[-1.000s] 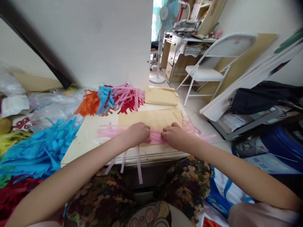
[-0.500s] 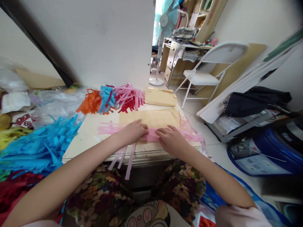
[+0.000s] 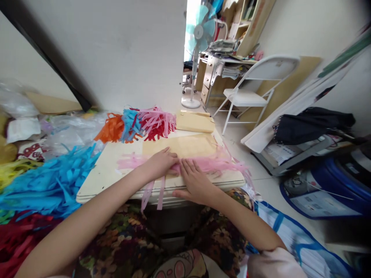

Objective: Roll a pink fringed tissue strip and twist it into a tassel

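Observation:
A strip of pink fringed tissue paper (image 3: 214, 164) lies across a low cream table (image 3: 107, 170), over a sheet of brown paper (image 3: 191, 146). My left hand (image 3: 159, 164) rests on the pink strip near its middle, fingers bent and pressed down on it. My right hand (image 3: 195, 181) lies flat beside it, fingers stretched out over the pink paper, thumb at the table's front edge. A few pink strands (image 3: 153, 193) hang over the front edge between my arms.
Orange, blue, red and pink fringe bundles (image 3: 139, 123) sit at the table's back, beside a brown paper stack (image 3: 194, 121). A heap of blue fringe (image 3: 49, 181) lies left. A white folding chair (image 3: 252, 92), a fan (image 3: 197, 42) and a cluttered desk stand beyond.
My right hand has opened from a curled grip to flat fingers and slid toward me. The left hand stays on the pink strip. The camera has shifted slightly.

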Motion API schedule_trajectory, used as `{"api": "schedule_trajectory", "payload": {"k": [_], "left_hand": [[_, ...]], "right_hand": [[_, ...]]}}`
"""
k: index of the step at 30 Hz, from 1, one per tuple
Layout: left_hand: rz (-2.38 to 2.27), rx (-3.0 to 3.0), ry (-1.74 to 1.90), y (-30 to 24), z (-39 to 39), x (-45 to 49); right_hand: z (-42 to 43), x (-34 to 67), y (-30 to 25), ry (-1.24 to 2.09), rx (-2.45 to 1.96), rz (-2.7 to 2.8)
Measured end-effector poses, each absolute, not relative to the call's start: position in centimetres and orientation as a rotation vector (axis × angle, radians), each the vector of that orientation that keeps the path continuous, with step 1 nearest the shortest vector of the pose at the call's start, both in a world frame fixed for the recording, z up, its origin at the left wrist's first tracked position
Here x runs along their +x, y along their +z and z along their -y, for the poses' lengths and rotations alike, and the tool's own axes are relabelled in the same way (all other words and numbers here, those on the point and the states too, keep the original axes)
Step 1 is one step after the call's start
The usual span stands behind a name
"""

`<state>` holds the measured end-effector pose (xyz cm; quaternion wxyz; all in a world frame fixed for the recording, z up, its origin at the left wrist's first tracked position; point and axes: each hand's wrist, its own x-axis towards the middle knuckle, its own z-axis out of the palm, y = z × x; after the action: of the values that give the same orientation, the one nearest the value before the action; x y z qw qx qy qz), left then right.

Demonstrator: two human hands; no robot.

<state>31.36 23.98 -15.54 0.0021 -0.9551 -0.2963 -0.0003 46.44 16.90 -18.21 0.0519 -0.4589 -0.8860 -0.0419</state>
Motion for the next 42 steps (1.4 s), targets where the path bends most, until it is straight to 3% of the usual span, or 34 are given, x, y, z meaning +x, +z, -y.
{"api": "schedule_trajectory", "payload": {"k": [11, 19, 28, 35, 42], "left_hand": [[0.939, -2.929, -0.009, -13.4, -21.5, 35.8], [0.976, -2.983, 0.023, -18.2, -18.4, 34.6], [0.938, -2.527, -0.420, -18.9, -15.4, 31.9], [0.760, -2.625, -0.343, -17.9, -15.1, 32.1], [0.846, -2.681, -0.337, -18.4, -16.0, 32.9]], "right_hand": [[-16.3, 51.4, -18.5, -0.245, -1.599, 2.646], [-16.6, 51.9, -18.4, -0.310, -1.612, 2.698], [-14.5, 51.2, -18.5, -0.451, -1.542, 2.612], [-12.8, 49.5, -18.9, -0.780, -1.335, 2.523], [-13.8, 48.7, -18.2, -0.756, -1.170, 2.504]]}}
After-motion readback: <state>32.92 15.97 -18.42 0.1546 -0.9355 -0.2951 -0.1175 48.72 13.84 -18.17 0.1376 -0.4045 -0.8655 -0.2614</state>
